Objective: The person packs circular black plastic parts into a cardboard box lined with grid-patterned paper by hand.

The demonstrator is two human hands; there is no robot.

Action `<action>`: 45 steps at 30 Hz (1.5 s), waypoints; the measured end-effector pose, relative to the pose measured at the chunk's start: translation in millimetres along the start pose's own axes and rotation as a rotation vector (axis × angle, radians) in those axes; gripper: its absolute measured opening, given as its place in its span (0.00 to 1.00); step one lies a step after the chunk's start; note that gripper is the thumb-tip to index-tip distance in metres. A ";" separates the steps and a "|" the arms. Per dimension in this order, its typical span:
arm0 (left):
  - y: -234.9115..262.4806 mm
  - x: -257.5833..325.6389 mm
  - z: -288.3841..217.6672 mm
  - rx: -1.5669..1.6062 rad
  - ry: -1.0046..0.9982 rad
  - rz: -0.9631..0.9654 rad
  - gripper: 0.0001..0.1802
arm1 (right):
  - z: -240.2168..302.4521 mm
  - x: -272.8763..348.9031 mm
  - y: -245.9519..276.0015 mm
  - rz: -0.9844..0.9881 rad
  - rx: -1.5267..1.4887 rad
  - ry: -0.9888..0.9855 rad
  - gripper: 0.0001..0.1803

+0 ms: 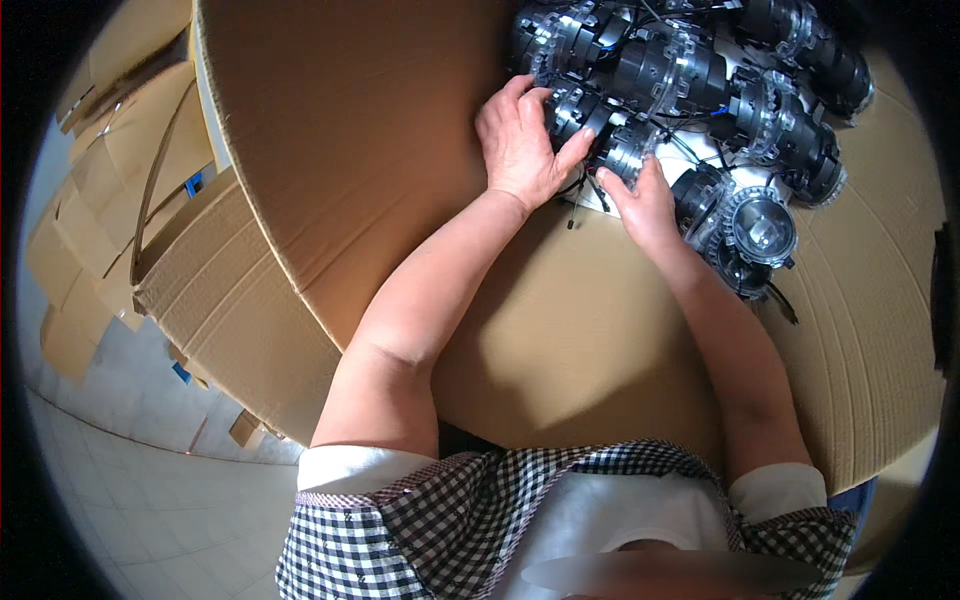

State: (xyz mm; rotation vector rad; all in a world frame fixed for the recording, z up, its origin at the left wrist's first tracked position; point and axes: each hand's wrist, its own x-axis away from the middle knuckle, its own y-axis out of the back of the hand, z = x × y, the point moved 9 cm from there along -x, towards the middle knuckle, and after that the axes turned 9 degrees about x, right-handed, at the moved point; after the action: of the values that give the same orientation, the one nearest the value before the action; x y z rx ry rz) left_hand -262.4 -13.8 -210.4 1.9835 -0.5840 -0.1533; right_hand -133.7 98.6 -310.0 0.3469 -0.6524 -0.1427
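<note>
Several black cylindrical lamp units with clear, toothed plastic rings lie heaped at the top of the view. My left hand (pixel 522 142) is closed round a black lamp unit (pixel 572 108) at the left of the heap, fingers over its far side and thumb on its near right. Just to the right, my right hand (pixel 648 208) pinches a lamp unit with a clear ring (pixel 627 146) between thumb and fingers; its fingertips are partly hidden. Thin dark wires hang below the units between my hands. I cannot tell whether the two gripped parts are joined.
Tall cardboard walls of a big box (pixel 370 130) surround the heap. A lamp unit with a round glass lens (pixel 762 228) faces up right of my right hand. White sheet (pixel 680 150) shows beneath the units. Folded cardboard (pixel 90 210) lies on the pale floor at far left.
</note>
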 end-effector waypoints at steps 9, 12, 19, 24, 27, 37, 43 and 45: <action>-45.7 9.1 -57.3 -0.116 -0.551 0.382 0.44 | -15.5 -1.3 -8.4 0.044 -0.225 0.109 0.33; -44.3 15.3 -59.5 -0.132 -0.604 0.416 0.46 | -15.4 -4.9 -7.3 0.249 -0.381 0.013 0.28; -53.1 18.0 -53.5 -0.229 -0.600 0.428 0.45 | 29.9 6.9 41.2 0.346 0.594 0.021 0.18; -46.4 15.8 -56.7 -0.235 -0.591 0.420 0.45 | 25.9 47.3 52.9 0.123 1.066 -0.002 0.38; -45.4 12.8 -57.2 -0.235 -0.598 0.401 0.45 | 25.1 40.6 51.4 0.122 1.165 -0.034 0.41; -40.6 18.0 -54.4 -0.241 -0.580 0.417 0.44 | 2.8 9.6 119.7 -0.069 0.150 -0.039 0.38; -45.8 13.6 -59.9 -0.227 -0.594 0.408 0.44 | -79.2 3.1 128.4 0.381 -0.593 -0.359 0.32; -47.8 15.4 -57.6 -0.218 -0.593 0.414 0.44 | -86.8 0.2 126.8 0.243 -0.645 -0.395 0.30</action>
State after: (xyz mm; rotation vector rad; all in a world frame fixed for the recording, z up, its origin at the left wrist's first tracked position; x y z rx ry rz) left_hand -212.6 43.0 -222.5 1.5542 -1.2853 -0.5330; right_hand -77.3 240.3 -328.5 -0.3932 -0.9892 -0.1822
